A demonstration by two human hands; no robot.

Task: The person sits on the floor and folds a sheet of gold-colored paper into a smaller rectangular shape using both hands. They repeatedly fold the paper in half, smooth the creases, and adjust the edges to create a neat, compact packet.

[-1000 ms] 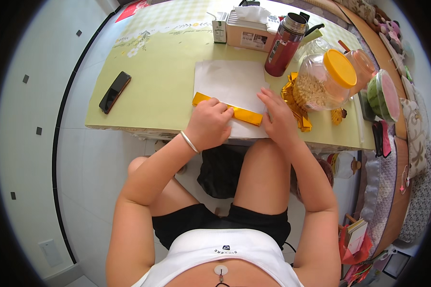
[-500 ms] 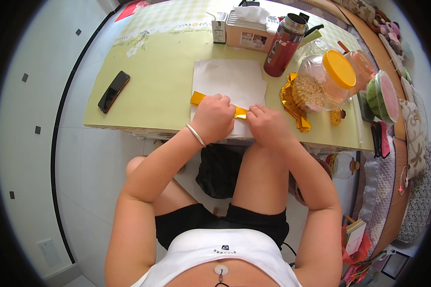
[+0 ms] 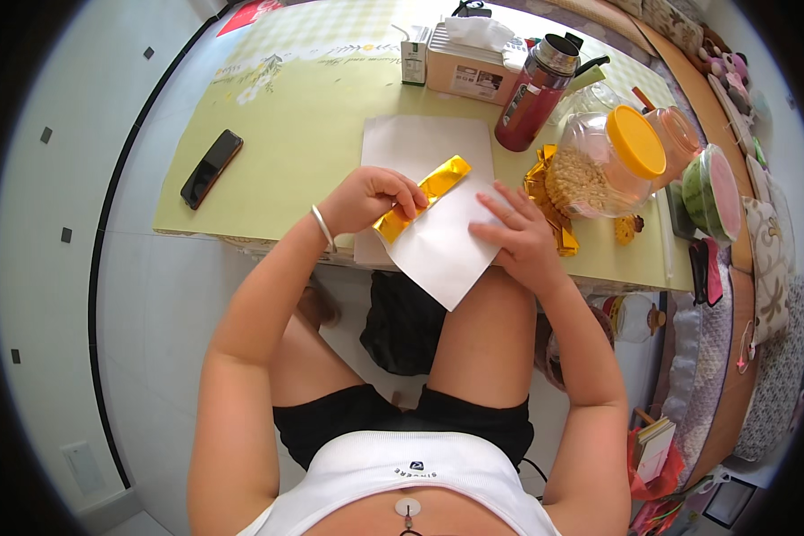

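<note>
My left hand [image 3: 377,198] pinches a shiny gold foil strip [image 3: 445,179] near its lower half. The strip slants across white paper [image 3: 447,237], along the edge of a sheet turned at an angle. That sheet's near corner sticks out past the table's front edge, over my right thigh. On the sheet's right side, my right hand [image 3: 520,234] rests with fingers spread, holding nothing. More white paper [image 3: 402,134] lies flat beneath. Crumpled gold foil [image 3: 563,234] sits just right of my right hand, partly behind a clear jar [image 3: 590,170] with a yellow lid.
A black phone [image 3: 212,170] lies on the left of the table [image 3: 304,134]. At the back stand a drink carton [image 3: 414,58], a tissue box [image 3: 469,67] and a red thermos [image 3: 531,98]. A halved watermelon [image 3: 711,192] is at the right, near a small gold foil piece [image 3: 629,229].
The gold strip has swung from nearly level to a steep slant, and the sheet has turned with it. My right hand has let go of the strip and spread its fingers.
</note>
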